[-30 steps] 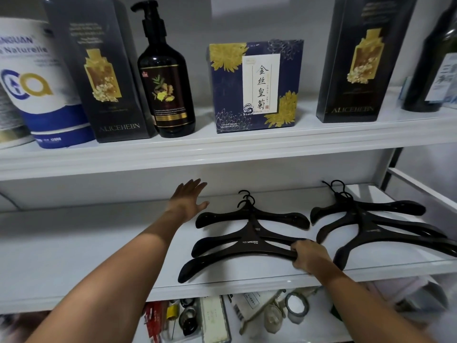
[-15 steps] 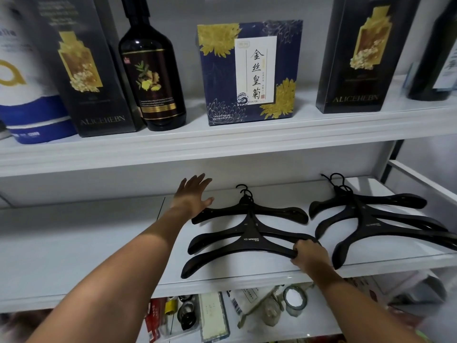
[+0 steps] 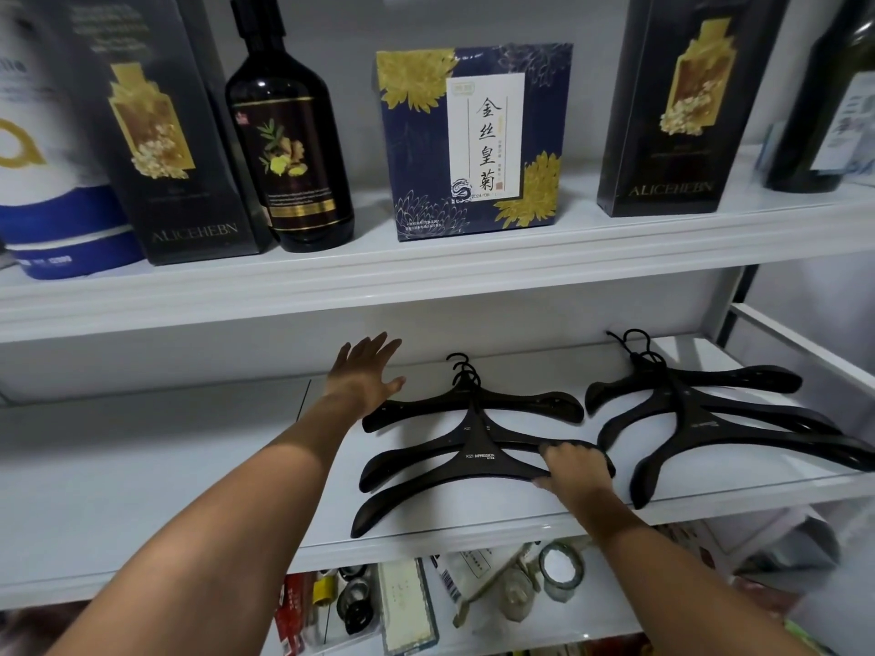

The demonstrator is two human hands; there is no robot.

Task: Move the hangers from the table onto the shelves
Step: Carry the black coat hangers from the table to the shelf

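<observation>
— Where are the hangers?

— All on the middle shelf point(image 3: 142, 466), in two fanned piles of black ones. The left pile of hangers point(image 3: 468, 433) lies near the middle of the view. The right pile of hangers point(image 3: 700, 419) lies at about 3 o'clock from it, close by but not touching.

— And the right hand?

— The right hand point(image 3: 575, 471) is curled over the right arm of the front hanger point(image 3: 426, 485), the one with white lettering, and grips it near the tip. That hanger runs out from the hand towards 8 o'clock, down to the shelf's front edge. I cannot tell whether the fingers also catch the hanger behind it. The right pile sits at about 2 o'clock from this hand, apart from it.

— The left hand?

— The left hand point(image 3: 362, 376) holds nothing; its fingers are straight and spread, pointing to 1 o'clock, deep into the shelf. The left tip of the back hanger point(image 3: 521, 402) lies just beside it at about 5 o'clock. I cannot tell whether they touch, or whether the palm rests on the shelf.

— What else is there?

— On the upper shelf point(image 3: 426, 272), at 12 o'clock from the hands, stands a blue box point(image 3: 473, 139) with gold flowers. A dark pump bottle point(image 3: 289, 149) is at its 9 o'clock, and a tall black box point(image 3: 682, 111) at its 3 o'clock. At 6 o'clock, the lower shelf point(image 3: 511, 632) holds small clutter, with a roll of tape point(image 3: 562, 570) among it.
</observation>
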